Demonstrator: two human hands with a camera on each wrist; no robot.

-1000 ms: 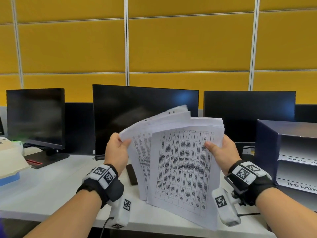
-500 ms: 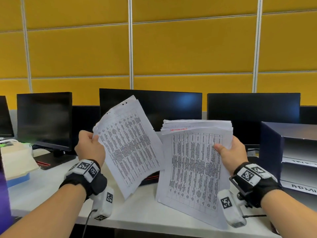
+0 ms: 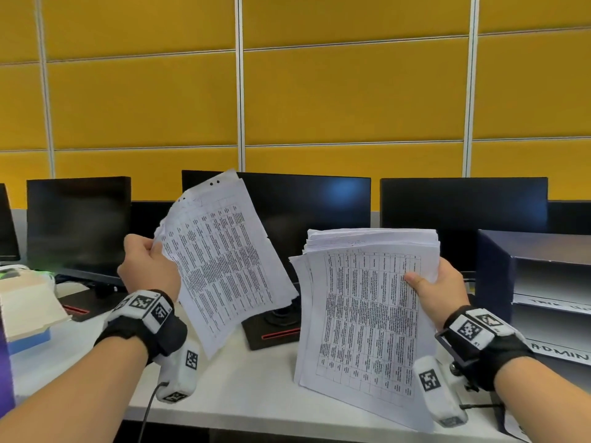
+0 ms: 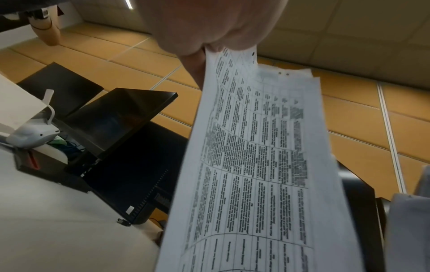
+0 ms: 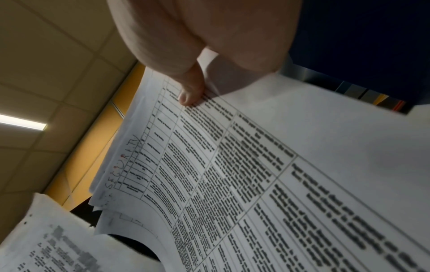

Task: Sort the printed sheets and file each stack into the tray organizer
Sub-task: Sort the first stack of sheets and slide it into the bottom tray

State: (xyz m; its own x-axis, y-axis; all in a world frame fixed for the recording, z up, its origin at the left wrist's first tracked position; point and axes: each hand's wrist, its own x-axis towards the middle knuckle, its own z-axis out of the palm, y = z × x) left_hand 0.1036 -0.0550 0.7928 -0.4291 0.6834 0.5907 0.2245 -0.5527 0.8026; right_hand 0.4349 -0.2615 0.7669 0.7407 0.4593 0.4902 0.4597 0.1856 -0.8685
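Observation:
My left hand (image 3: pixel 148 270) grips a thin bundle of printed sheets (image 3: pixel 224 260) by its left edge, tilted and held above the desk. The same thin bundle (image 4: pixel 251 165) fills the left wrist view under my left hand (image 4: pixel 209 29). My right hand (image 3: pixel 438 289) holds a thick stack of printed tables (image 3: pixel 367 318) upright, thumb pressed on the front page. In the right wrist view the thick stack (image 5: pixel 232 174) carries a handwritten word along its top edge, under my right hand (image 5: pixel 197 55). The dark blue tray organizer (image 3: pixel 492 273) stands at the far right, its shelves labelled.
Three dark monitors (image 3: pixel 319 206) line the back of the white desk (image 3: pixel 249 388), with a monitor base (image 3: pixel 271 327) between the two paper bundles. A pale box on a blue one (image 3: pixel 25 314) sits at the left edge. Yellow wall panels (image 3: pixel 351 97) rise behind.
One second ago both hands held the papers together as one stack. My left hand has since pulled a thin bundle off and swung it left and up, apart from the thick stack.

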